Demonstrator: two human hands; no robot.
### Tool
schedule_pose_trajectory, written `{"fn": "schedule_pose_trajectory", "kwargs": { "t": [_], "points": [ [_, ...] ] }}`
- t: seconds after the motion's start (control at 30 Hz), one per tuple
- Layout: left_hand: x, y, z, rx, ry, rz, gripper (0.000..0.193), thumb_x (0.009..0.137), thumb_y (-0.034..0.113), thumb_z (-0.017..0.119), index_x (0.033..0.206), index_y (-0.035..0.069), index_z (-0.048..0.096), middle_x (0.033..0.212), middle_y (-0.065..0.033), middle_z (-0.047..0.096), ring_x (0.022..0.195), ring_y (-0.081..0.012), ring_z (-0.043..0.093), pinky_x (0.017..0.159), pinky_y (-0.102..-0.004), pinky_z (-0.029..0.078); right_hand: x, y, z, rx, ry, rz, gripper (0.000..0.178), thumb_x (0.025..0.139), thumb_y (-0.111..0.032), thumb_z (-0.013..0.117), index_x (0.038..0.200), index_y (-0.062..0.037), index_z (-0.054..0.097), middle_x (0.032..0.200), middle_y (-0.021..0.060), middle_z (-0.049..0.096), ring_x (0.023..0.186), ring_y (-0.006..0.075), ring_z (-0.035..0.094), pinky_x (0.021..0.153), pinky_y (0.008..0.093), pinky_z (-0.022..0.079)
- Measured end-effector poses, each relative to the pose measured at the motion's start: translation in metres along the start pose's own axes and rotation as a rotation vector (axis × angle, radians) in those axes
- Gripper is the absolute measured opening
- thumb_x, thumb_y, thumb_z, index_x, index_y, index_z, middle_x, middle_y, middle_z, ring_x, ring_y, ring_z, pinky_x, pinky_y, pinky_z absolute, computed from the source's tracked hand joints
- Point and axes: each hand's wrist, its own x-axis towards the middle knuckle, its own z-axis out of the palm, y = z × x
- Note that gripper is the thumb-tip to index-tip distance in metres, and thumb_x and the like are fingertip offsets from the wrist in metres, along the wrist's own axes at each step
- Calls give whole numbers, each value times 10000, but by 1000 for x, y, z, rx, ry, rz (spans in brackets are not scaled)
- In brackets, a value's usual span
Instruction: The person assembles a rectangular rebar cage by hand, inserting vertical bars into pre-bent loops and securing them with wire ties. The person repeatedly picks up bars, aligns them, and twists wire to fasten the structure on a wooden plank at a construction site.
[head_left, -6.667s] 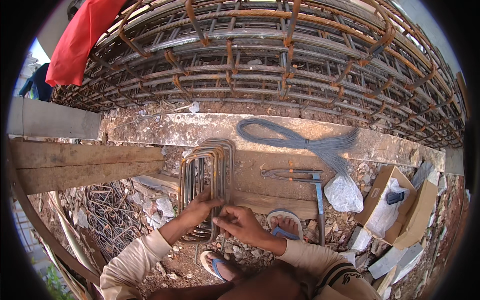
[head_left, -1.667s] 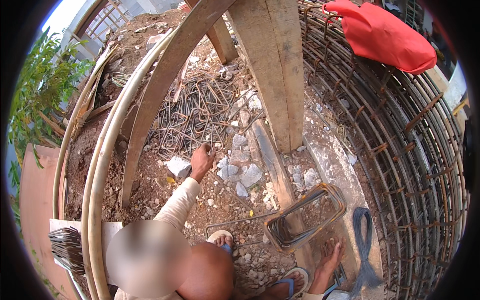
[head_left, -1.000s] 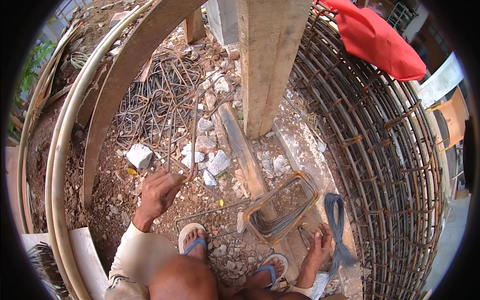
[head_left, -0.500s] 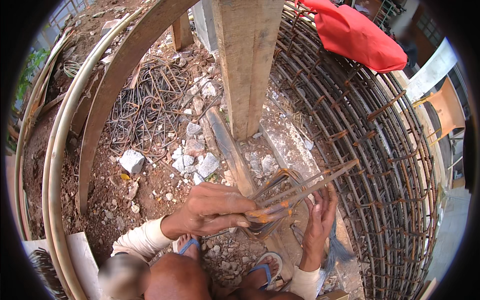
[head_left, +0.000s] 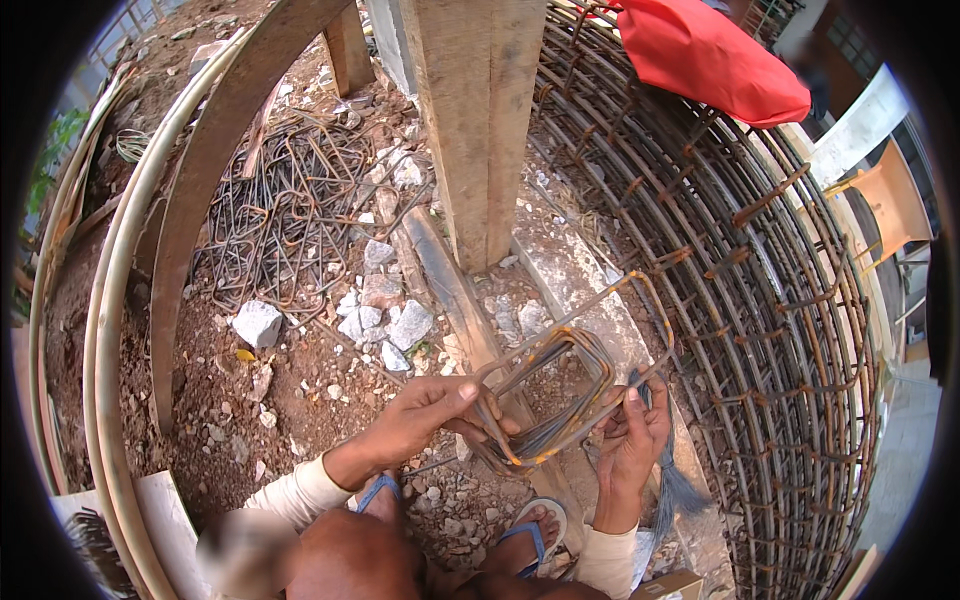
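The left grip point(head_left: 432, 412) is clasped on the left end of a stack of rusty loops point(head_left: 597, 362), its fingers curled in among the rods and its thumb stretched out above them; whether it also takes in the single steel loop point(head_left: 636, 274) cannot be told. The right grip point(head_left: 637, 432) pinches the near side of that single loop between thumb and forefinger, the other fingers part open. The loop overlaps the stack at a slant, its far corner reaching out over the concrete strip point(head_left: 575, 275). The stack is above the near part of a wooden plank point(head_left: 460, 295), close to the strip's left edge.

Just beyond the right wrist, a grey wire bundle point(head_left: 680, 495) fans out near the strip's near end. A foot in a blue-strapped sandal point(head_left: 540, 530) stands just left of the plank's near end. Pale stones point(head_left: 410, 325) lie along the plank's left edge, a larger white block point(head_left: 257, 324) farther left on the ground, and behind them a tangled heap of bent rods point(head_left: 285, 215).

A thick timber post point(head_left: 468, 130) rises at the plank's far end. Along the strip's right edge runs a big rebar cage point(head_left: 720, 270), with red cloth point(head_left: 710, 60) draped over its far part. An orange chair point(head_left: 895, 205) stands beyond.
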Motion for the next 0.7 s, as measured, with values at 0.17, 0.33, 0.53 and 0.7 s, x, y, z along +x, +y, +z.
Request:
{"fn": "schedule_pose_trajectory", "kwargs": {
  "t": [0.17, 0.33, 0.53, 0.7],
  "points": [
    [-1, -3, 1, 55, 0, 259, 317, 1007, 290, 657, 1066, -20, 669, 1053, -204, 748, 1000, -314, 742, 867, -437, 604, 1, 7, 5, -68, -43, 30, 437, 1021, -215, 627, 1366, 12, 485, 946, 135, 696, 680, 154, 667, 566, 254, 542],
    [2, 14, 7, 776, -256, 973, 266, 904, 157, 718, 1118, 5, 679, 950, -121, 705, 916, -249, 710, 647, -347, 565, 20, -9, 0, 274, -146, 222, 559, 1060, -361, 527, 1428, 54, 457, 1192, 203, 650, 919, 231, 714, 683, 348, 642],
    [12, 13, 13, 1572, -438, 969, 381, 793, 152, 664, 1166, 102, 722, 876, 31, 638, 788, -123, 653, 616, -285, 523, 30, -25, -19, 87, -141, 145, 494, 1049, -366, 544, 1343, 31, 536, 1160, 160, 659, 942, 233, 714, 677, 358, 655],
    [12, -5, 10, 1617, -515, 962, 418, 814, 201, 637, 1223, 136, 691, 902, 46, 596, 846, -95, 629, 662, -278, 462, 16, 2, -33, -355, -53, 172, 298, 996, -266, 659, 1162, -22, 624, 884, 54, 678, 716, 113, 644, 571, 254, 527]
  ]
}}
